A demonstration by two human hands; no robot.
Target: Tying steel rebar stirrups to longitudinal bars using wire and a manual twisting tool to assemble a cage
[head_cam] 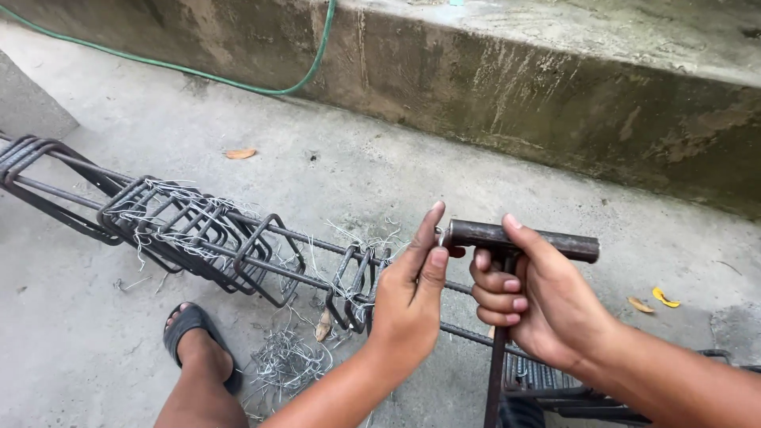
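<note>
both forearms reach up from the bottom edge of the view, wrists straight. the left hand (408, 297) shows its back, forefinger stretched upward, thumb pressed beside it. the right hand (533, 297) is curled into a fist, knuckles facing left, thumb laid along the top. a bare left foot (198, 349) sits lower left.

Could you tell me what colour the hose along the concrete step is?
The hose is green, seen in the head view.
</note>
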